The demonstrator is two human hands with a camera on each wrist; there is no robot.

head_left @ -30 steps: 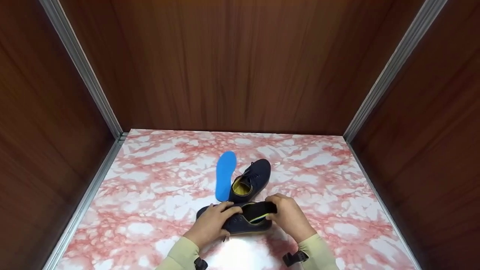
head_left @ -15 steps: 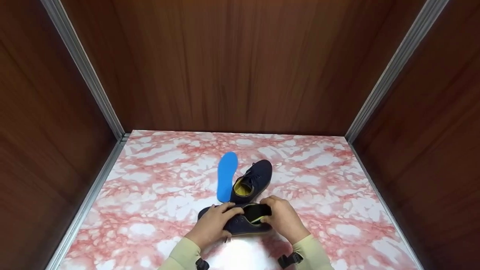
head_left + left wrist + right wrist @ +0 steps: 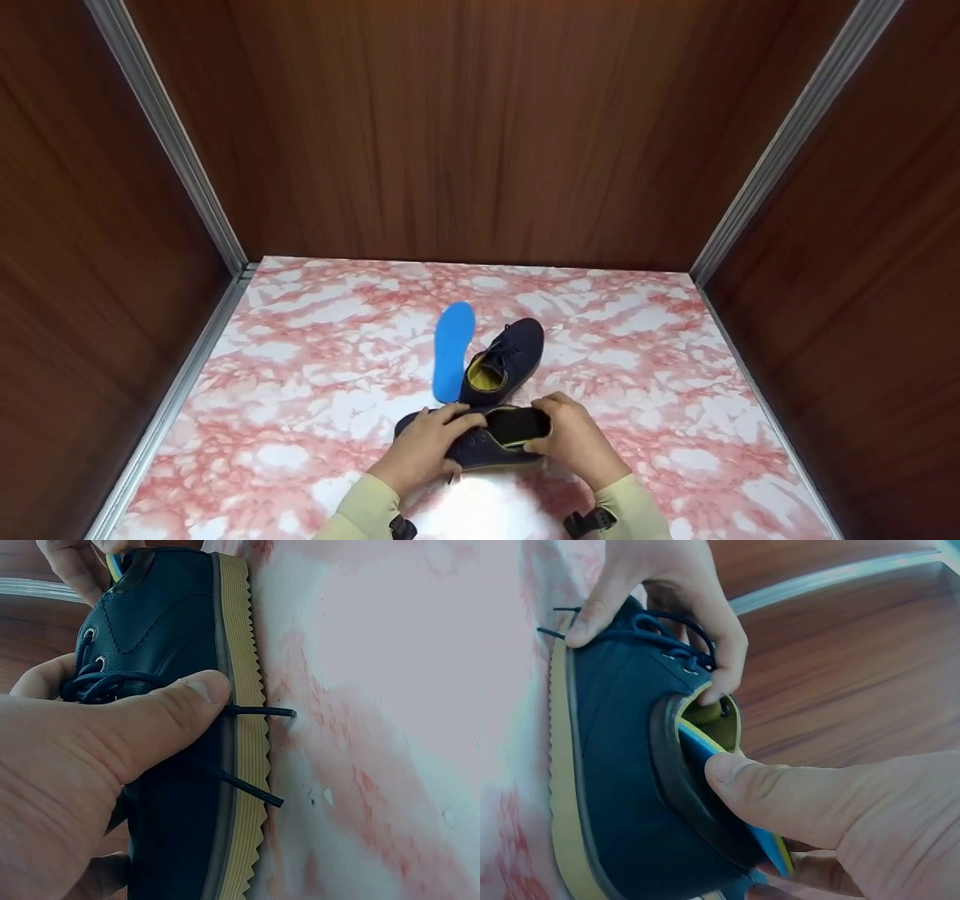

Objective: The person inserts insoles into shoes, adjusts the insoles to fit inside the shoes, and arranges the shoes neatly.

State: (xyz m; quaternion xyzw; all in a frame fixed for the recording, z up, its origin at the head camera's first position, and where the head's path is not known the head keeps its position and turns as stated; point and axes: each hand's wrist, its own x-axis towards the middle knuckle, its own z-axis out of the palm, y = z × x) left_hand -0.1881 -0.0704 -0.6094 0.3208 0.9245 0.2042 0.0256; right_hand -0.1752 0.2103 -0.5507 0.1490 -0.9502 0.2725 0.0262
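Behind everything, see brown walls (image 3: pixel 465 135); below, across the lower part of the frame, a red-and-white surface (image 3: pixel 315 375). At lower centre, find the near shoe (image 3: pixel 487 452), dark and upright on it, toe to the left and heel to the right. Just above, see the far shoe (image 3: pixel 517 356), pointing toward the upper right, and immediately left of it the spare insole (image 3: pixel 452 352), lying blue side up. In the mouth of the near shoe, find the held insole (image 3: pixel 695 744), blue with a yellow edge, partly inside and jutting out at the heel. Over the near shoe's side, mind the loose laces (image 3: pixel 259 712).

Probably best to press the near shoe down firmly, guide the held insole along the shoe's length, and avoid crumpling the heel collar (image 3: pixel 682 784).

Left hand (image 3: pixel 424 448): reaching in from the bottom edge, angled toward the upper right, gripping the near shoe, thumb low by the sole. Right hand (image 3: pixel 574 435): reaching from the lower right, angled toward the upper left, pinching the held insole between thumb and fingers; some fingertips hidden.
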